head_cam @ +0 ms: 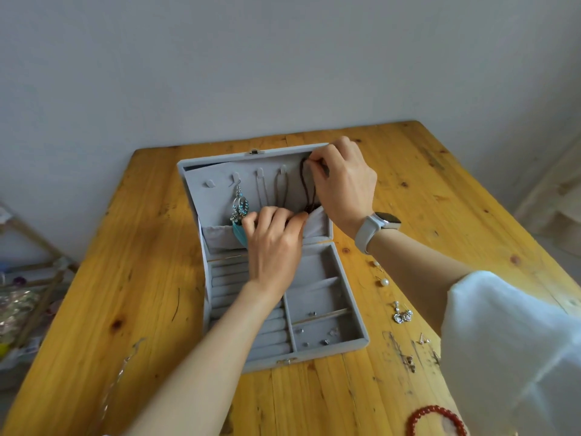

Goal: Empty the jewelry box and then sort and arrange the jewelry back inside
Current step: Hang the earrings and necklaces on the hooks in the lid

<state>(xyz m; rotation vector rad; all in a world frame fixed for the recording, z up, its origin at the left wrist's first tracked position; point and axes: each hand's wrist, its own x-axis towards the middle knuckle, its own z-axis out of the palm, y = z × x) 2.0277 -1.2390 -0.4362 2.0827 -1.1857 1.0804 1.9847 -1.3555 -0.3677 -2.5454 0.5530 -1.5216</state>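
The right hand [341, 180] pinches the dark cord necklace [306, 187] at the lid's top hook. The left hand [273, 240] pinches its lower end at the lid pocket [220, 236] of the jewelry box [314, 291].

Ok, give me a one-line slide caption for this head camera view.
Right hand hangs a dark cord necklace in the open jewelry box lid while the left hand holds its pocket.

We can't make out any readable text, labels, brand names or numbers anywhere here. The watch [388, 221] face is turned at an angle and too dim for us to read anything on it.
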